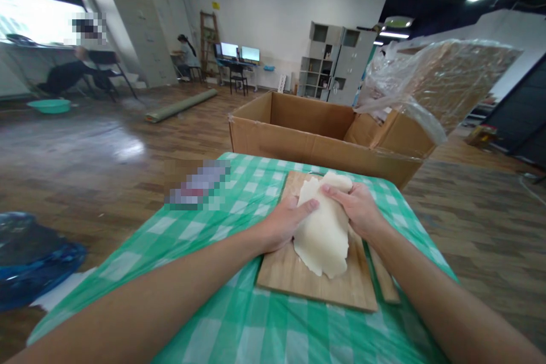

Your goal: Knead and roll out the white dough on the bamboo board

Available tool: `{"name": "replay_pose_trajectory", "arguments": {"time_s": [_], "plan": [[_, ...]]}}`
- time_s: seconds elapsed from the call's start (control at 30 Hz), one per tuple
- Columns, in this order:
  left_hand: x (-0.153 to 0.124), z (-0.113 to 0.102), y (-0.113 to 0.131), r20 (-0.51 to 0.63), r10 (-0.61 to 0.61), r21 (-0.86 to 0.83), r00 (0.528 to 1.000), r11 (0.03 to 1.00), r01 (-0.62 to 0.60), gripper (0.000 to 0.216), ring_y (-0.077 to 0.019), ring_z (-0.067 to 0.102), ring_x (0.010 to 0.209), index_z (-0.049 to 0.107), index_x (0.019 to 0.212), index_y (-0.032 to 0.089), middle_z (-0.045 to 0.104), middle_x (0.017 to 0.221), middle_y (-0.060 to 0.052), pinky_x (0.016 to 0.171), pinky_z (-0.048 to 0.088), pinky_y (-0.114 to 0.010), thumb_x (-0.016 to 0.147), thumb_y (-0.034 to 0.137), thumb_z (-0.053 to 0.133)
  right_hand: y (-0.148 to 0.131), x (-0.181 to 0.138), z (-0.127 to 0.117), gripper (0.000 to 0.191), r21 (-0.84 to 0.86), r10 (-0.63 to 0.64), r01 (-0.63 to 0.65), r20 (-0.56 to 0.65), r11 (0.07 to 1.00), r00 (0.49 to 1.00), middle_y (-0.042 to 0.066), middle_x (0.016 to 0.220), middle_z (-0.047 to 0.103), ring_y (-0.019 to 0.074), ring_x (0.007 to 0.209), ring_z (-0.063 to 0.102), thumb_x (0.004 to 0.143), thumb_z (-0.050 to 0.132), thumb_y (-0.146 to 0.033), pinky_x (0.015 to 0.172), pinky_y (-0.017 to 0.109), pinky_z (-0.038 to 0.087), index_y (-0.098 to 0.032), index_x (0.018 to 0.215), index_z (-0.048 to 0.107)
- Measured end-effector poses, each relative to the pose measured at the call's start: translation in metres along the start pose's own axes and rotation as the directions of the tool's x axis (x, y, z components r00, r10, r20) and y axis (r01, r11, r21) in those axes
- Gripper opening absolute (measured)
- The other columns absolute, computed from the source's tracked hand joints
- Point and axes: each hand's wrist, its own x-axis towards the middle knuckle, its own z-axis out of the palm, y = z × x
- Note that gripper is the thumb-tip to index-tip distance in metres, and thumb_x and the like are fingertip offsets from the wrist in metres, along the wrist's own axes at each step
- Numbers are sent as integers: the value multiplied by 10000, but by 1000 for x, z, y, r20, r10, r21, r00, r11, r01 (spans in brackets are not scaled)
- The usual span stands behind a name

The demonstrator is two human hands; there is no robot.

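A flattened sheet of pale dough [323, 239] with ragged edges is held above a wooden cutting board [294, 276]. My left hand [285, 223] grips its left side, thumb on top and fingers hidden beneath. At the upper right, my right hand [360, 209] pinches the dough, its thumb on the surface where the far edge folds over. The sheet's near end hangs down toward the board; whether it touches the wood I cannot tell. Partly behind my right forearm, a wooden stick [384, 281], perhaps a rolling pin, lies right of the board.
A green-and-white checked cloth [205, 318] covers the table. Blurred-out flat item [198, 185] lies at its left edge. Beyond the table stands a large open cardboard box [298, 142] with plastic wrap [396, 77]. A blue plastic bag [42, 273] is on the floor at left. Two people sit farther back.
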Motion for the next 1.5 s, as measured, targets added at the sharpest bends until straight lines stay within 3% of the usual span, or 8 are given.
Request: {"name": "replay_pose_trajectory", "arguments": {"time_s": [0.2, 0.47, 0.7, 0.87, 1.03, 1.17, 1.37, 1.5], "plan": [[-4, 2, 9, -54, 24, 0, 998, 1000, -24, 448, -250, 731, 914, 683, 1198, 153, 781, 1002, -113, 798, 565, -333, 875, 452, 766, -6, -7, 7, 349, -134, -85, 85, 4, 987, 996, 63, 868, 790, 203, 686, 689, 740, 870, -485, 592, 292, 542, -170, 862, 783], [-2, -5, 10, -171, 297, 400, 940, 893, -209, 477, -131, 553, 605, 636, 792, 163, 646, 714, -13, 534, 399, -221, 904, 626, 649, -14, -22, 28, 353, -162, -118, 130, 86, 978, 989, 46, 838, 770, 198, 702, 685, 808, 804, -514, 583, 270, 521, -172, 890, 771], [-11, 3, 18, -135, 124, 100, 983, 989, -111, 508, -158, 640, 624, 680, 870, 143, 728, 781, -70, 571, 490, -246, 868, 650, 692, -10, -18, 23, 433, -117, -60, 65, 50, 991, 997, 78, 892, 791, 221, 688, 705, 775, 824, -563, 576, 298, 543, -170, 951, 776], [-16, 6, 15, 37, -42, -84, 998, 995, 45, 488, -248, 752, 907, 689, 1187, 148, 775, 1112, -148, 827, 594, -345, 786, 361, 869, -16, -11, 17, 376, 18, 68, -67, -53, 998, 996, 74, 823, 792, 226, 636, 711, 715, 884, -490, 557, 310, 559, -173, 870, 752], [-8, -1, 15, -145, 27, -87, 989, 995, -40, 441, -290, 759, 966, 684, 1209, 118, 763, 1171, -182, 858, 606, -391, 840, 318, 820, -12, -6, 11, 331, 206, 210, -223, 86, 953, 974, 71, 916, 811, 236, 782, 756, 783, 833, -425, 666, 316, 603, -196, 1011, 756], [-4, -6, 19, -179, 54, -52, 982, 997, -65, 383, -259, 764, 915, 680, 1205, 118, 771, 1147, -168, 845, 611, -372, 869, 266, 785, 1, -6, 10, 348, 165, 233, -273, 226, 948, 946, 90, 1019, 808, 246, 884, 753, 773, 859, -370, 770, 340, 609, -188, 1054, 764], [-6, -12, 25, -87, 80, -68, 993, 994, -86, 486, -256, 759, 944, 670, 1218, 171, 769, 1160, -132, 852, 616, -396, 772, 207, 859, -9, -6, -3, 369, -103, 46, -16, 301, 995, 953, 61, 962, 797, 197, 765, 708, 791, 845, -463, 700, 311, 562, -190, 1033, 790], [-4, -18, 27, -38, 69, -7, 997, 998, -69, 332, -232, 757, 851, 762, 1034, 108, 791, 1020, -136, 792, 603, -335, 723, 176, 856, -17, -1, -18, 234, -221, 31, 60, 385, 973, 922, 46, 862, 792, 140, 658, 652, 807, 813, -377, 607, 251, 487, -185, 939, 836]]}}
